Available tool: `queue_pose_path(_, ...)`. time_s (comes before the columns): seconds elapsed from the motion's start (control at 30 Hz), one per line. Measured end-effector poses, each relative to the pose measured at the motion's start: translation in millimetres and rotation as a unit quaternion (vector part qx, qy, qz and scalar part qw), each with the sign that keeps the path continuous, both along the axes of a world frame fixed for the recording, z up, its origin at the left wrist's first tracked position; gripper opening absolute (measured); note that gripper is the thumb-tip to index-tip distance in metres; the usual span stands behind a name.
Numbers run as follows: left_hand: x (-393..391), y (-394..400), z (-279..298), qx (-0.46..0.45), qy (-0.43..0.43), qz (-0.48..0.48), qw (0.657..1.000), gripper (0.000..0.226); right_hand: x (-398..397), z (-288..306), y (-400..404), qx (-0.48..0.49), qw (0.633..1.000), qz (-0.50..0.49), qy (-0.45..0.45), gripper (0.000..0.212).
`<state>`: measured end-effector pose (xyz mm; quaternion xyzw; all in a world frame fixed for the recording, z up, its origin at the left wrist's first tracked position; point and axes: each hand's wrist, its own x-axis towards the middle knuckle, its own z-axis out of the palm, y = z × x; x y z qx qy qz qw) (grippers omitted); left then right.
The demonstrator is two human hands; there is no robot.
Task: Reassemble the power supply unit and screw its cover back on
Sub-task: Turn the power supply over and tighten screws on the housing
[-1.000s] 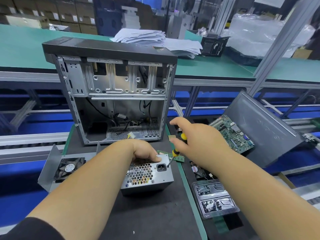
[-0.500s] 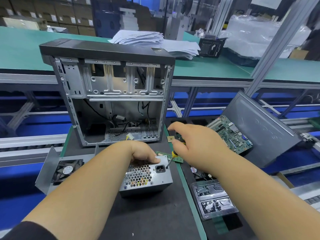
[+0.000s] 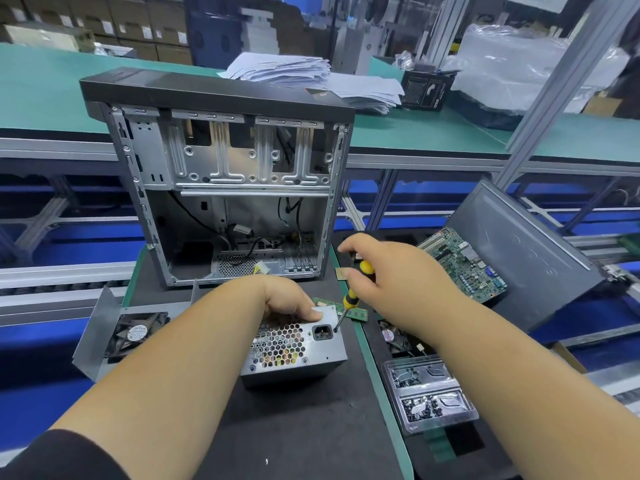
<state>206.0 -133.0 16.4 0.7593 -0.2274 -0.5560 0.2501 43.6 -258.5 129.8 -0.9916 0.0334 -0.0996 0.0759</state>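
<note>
At frame centre, the left hand (image 3: 289, 299) grips the power supply unit (image 3: 294, 344); the right hand (image 3: 391, 282) pinches the screwdriver (image 3: 349, 297), tip at a cover screw. Next likely calls for steady downward turning.

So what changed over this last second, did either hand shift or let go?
Little changed. The right hand keeps its grip on the yellow-and-black screwdriver, re-angling slightly while the tip stays at the screw beside the power socket. The left hand still holds the top edge of the power supply unit, which has not moved. Nothing was let go.
</note>
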Motion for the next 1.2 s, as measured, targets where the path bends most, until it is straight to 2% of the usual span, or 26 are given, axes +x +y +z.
queue_pose_path(0.13, 1, 0, -1, -0.004, 0.014, 0.011, 1.000, 0.016, -1, -1, -1, -0.086, 0.995, -0.053, 0.006, 0.042)
queue_pose_path(0.27, 1, -1, 0, -0.003, 0.009, 0.001, 1.000, 0.020, -1, 2, -3, 0.006, 1.000, -0.003, 0.027, 0.021)
queue_pose_path(0.37, 2, -1, 1, -0.001, 0.013, -0.002, 1.000, 0.024, 1, 2, -2, 0.010, 1.000, -0.006, 0.015, 0.017)
queue_pose_path(0.47, 2, 0, 1, 0.002, 0.016, 0.002, 1.000, 0.019, 2, -1, -1, -0.062, 0.997, -0.038, 0.013, 0.028)
queue_pose_path(0.63, 1, 0, 0, -0.001, 0.020, 0.007, 1.000, 0.019, 4, 5, -1, 0.018, 0.998, 0.019, 0.059, 0.025)
queue_pose_path(0.7, 1, 0, 1, 0.001, 0.015, 0.000, 1.000, 0.020, 3, 4, 0, -0.009, 1.000, 0.009, 0.029, 0.019)
queue_pose_path(0.8, 1, 0, 2, 0.004, 0.010, -0.009, 1.000, 0.020, 4, 0, 0, -0.081, 0.996, -0.032, 0.017, 0.034)
queue_pose_path(0.83, 1, 0, 2, 0.005, 0.013, -0.010, 1.000, 0.020, 4, -1, 0, -0.078, 0.996, -0.031, 0.019, 0.034)
queue_pose_path(0.9, 1, 0, 2, 0.007, 0.013, -0.011, 1.000, 0.019, 3, 0, -1, -0.025, 0.999, -0.006, 0.025, 0.023)
queue_pose_path(0.97, 2, -1, 2, 0.007, 0.012, -0.012, 1.000, 0.019, 3, 1, -2, -0.001, 0.999, 0.017, 0.027, 0.024)
queue_pose_path(1.07, 3, -1, 1, 0.010, 0.009, -0.014, 1.000, 0.019, 3, -1, -1, -0.058, 0.998, -0.019, -0.011, 0.024)
queue_pose_path(1.13, 4, -1, 0, 0.014, 0.005, -0.011, 1.000, 0.019, 4, -4, -3, -0.084, 0.995, -0.047, -0.002, 0.034)
queue_pose_path(1.2, 5, -1, 0, 0.016, 0.003, -0.011, 1.000, 0.018, 4, -6, -5, -0.046, 0.998, -0.036, 0.020, 0.032)
